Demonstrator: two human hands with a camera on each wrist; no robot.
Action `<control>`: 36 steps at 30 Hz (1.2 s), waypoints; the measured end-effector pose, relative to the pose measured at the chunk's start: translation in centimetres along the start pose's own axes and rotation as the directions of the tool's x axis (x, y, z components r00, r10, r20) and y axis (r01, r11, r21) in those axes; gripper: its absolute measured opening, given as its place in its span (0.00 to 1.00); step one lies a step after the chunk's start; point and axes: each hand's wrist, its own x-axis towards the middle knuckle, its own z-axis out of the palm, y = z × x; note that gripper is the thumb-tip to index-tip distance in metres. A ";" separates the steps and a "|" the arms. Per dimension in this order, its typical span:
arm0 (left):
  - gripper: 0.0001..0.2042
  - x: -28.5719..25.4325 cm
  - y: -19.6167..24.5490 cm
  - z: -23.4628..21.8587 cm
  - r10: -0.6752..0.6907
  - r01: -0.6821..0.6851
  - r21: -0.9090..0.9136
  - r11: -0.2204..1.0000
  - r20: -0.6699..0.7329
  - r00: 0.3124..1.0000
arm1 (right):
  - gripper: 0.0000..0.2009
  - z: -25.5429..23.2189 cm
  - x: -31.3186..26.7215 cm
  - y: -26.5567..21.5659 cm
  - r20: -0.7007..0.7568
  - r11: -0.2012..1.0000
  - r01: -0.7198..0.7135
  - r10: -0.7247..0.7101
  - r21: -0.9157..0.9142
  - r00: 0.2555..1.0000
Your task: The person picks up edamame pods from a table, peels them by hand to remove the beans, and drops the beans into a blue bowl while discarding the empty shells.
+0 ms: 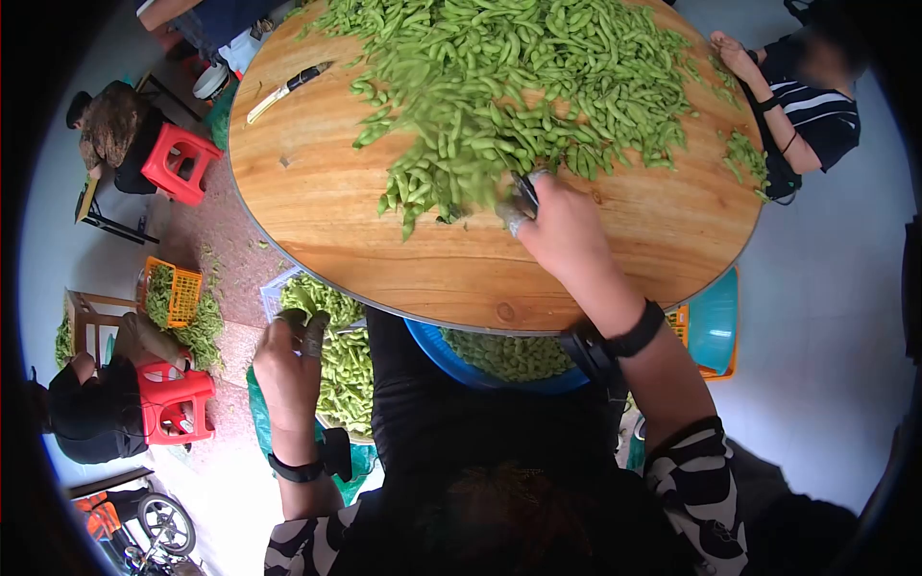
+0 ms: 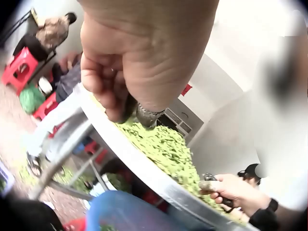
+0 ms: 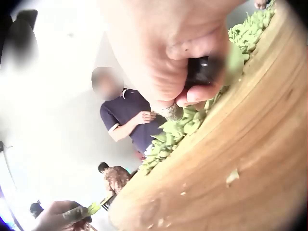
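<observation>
My right hand (image 1: 567, 226) grips a black-handled tool (image 1: 525, 192) over the near edge of a heap of green soybean pods (image 1: 538, 58) on the round wooden table (image 1: 384, 274). Its far end is hidden among blurred pods. A worn grey cover (image 3: 171, 111) wraps the right thumb. Left of the table edge and below it, my left hand (image 1: 286, 374) pinches a green pod (image 3: 94, 208) between thumb and dark-covered fingers. Under that hand stands a pale crate (image 1: 346, 370) full of pods.
A knife (image 1: 288, 91) lies at the table's far left. Beneath the near edge is a blue basin (image 1: 423, 336) of pods; a teal tub (image 1: 715, 326) stands right. People sit on red stools (image 1: 178, 163) at left, and another person (image 1: 807, 106) is at the right edge.
</observation>
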 end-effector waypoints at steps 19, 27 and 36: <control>0.08 -0.2 12.2 6.8 0.272 0.449 -0.871 0.201 0.490 0.828 | 0.17 -2.1 -11.3 -2.8 0.015 0.850 0.004 -0.014 0.527 1.000; 0.09 -0.8 11.3 7.2 0.456 0.344 -0.905 0.251 0.423 0.783 | 0.23 -3.5 -10.8 -3.0 0.275 0.625 -0.184 -0.052 0.759 0.960; 0.11 -0.7 11.9 6.4 0.568 -0.264 -0.756 0.599 0.168 0.806 | 0.22 -4.4 -11.0 -2.8 0.430 0.529 -0.370 0.012 0.764 0.903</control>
